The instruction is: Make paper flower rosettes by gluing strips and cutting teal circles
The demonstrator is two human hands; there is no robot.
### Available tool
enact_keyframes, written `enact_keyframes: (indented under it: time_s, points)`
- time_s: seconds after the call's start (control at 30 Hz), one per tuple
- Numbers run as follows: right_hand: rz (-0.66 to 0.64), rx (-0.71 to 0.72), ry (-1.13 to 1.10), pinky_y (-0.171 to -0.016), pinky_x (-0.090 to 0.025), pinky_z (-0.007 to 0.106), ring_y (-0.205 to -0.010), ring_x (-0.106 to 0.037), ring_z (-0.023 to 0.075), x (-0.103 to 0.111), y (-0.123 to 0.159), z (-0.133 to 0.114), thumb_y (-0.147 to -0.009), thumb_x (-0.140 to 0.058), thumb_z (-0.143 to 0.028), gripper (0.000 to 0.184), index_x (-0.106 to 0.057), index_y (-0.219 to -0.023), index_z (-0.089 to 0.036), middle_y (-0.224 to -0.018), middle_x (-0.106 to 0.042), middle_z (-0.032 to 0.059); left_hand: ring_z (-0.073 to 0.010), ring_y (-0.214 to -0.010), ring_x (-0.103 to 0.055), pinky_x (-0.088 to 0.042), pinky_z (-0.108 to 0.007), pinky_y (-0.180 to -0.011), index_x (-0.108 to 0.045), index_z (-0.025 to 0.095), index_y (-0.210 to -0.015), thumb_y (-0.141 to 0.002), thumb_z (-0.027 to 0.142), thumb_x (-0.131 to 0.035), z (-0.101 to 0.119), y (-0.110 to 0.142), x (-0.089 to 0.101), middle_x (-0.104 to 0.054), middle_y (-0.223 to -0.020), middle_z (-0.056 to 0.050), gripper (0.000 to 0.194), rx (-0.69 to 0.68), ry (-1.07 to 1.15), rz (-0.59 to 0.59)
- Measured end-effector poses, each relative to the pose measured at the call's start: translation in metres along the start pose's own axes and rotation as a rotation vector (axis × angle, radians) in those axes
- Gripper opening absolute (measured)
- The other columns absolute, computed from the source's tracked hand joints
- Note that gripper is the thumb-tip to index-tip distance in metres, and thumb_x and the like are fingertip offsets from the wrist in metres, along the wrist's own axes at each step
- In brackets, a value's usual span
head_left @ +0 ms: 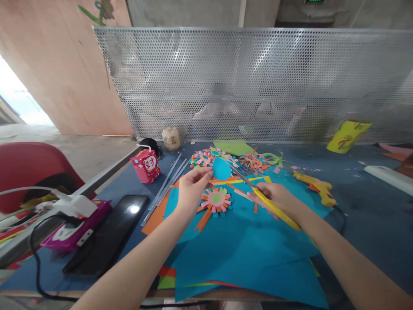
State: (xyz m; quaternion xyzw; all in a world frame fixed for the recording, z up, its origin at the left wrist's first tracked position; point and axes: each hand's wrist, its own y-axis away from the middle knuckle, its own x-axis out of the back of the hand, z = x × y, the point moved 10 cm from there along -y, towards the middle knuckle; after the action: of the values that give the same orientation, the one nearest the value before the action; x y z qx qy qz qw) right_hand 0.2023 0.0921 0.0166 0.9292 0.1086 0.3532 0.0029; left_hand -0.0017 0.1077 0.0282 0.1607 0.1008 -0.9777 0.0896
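Note:
Pinched in my left hand (196,183) is a small piece of blue paper (222,169) with a rounded edge. My right hand (272,198) grips yellow-handled scissors (267,202), whose blades reach up and left to the right side of that piece. Whether the blades touch the paper I cannot tell. Below my hands, a paper flower (216,198) with a green centre, pink and orange fringes and an orange tail lies on large blue sheets (245,245). Beyond them is a heap of finished fringed paper flowers (206,157), with orange and pink strips (254,162) beside it.
A yellow glue gun (318,188) lies at right, its cord running down. To the left are clear glue sticks (166,185), a pink drink carton (146,165), a black phone (106,234) and a purple power strip (75,226). A perforated metal panel (251,82) borders the table's back.

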Motion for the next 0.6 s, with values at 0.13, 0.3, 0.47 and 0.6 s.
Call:
enact_keyframes:
  time_s: [0.13, 0.3, 0.47, 0.6]
  points:
    - [-0.027, 0.002, 0.037, -0.036, -0.021, 0.021, -0.033, -0.027, 0.0063, 0.000, 0.003, -0.003, -0.068, -0.058, -0.052, 0.042, -0.032, -0.055, -0.022, -0.036, -0.028, -0.0100, -0.0104, -0.059, -0.058, -0.050, -0.020, -0.048, -0.068, 0.012, -0.074, -0.056, 0.026, -0.074, 0.002, -0.001, 0.003, -0.064, -0.064, -0.001, 0.024, -0.013, 0.013, 0.028]
    - [-0.034, 0.005, 0.070, -0.036, -0.020, 0.023, -0.033, -0.025, 0.0068, -0.001, 0.004, -0.005, -0.068, -0.056, -0.056, 0.042, -0.036, -0.055, -0.022, -0.035, -0.026, -0.0096, -0.0107, -0.060, -0.058, -0.049, -0.021, -0.049, -0.069, 0.014, -0.076, -0.057, 0.028, -0.074, 0.007, -0.003, 0.008, -0.066, -0.069, -0.002, 0.024, -0.055, 0.004, 0.052]
    - [-0.004, 0.035, 0.081, -0.038, -0.021, 0.023, -0.036, -0.028, 0.0074, 0.001, 0.001, -0.004, -0.068, -0.056, -0.054, 0.041, -0.034, -0.055, -0.022, -0.042, -0.026, -0.0086, -0.0094, -0.054, -0.055, -0.049, -0.022, -0.048, -0.070, 0.014, -0.073, -0.058, 0.023, -0.073, 0.011, 0.000, 0.005, -0.066, -0.066, -0.001, 0.018, -0.076, -0.040, 0.042]
    - [0.007, 0.053, 0.082, -0.040, -0.023, 0.022, -0.039, -0.032, 0.0076, 0.003, 0.001, -0.006, -0.068, -0.058, -0.053, 0.043, -0.031, -0.055, -0.022, -0.048, -0.026, -0.0080, -0.0098, -0.055, -0.057, -0.051, -0.022, -0.049, -0.071, 0.014, -0.072, -0.059, 0.023, -0.072, 0.013, 0.002, 0.003, -0.067, -0.068, -0.002, 0.015, -0.081, -0.068, 0.023]
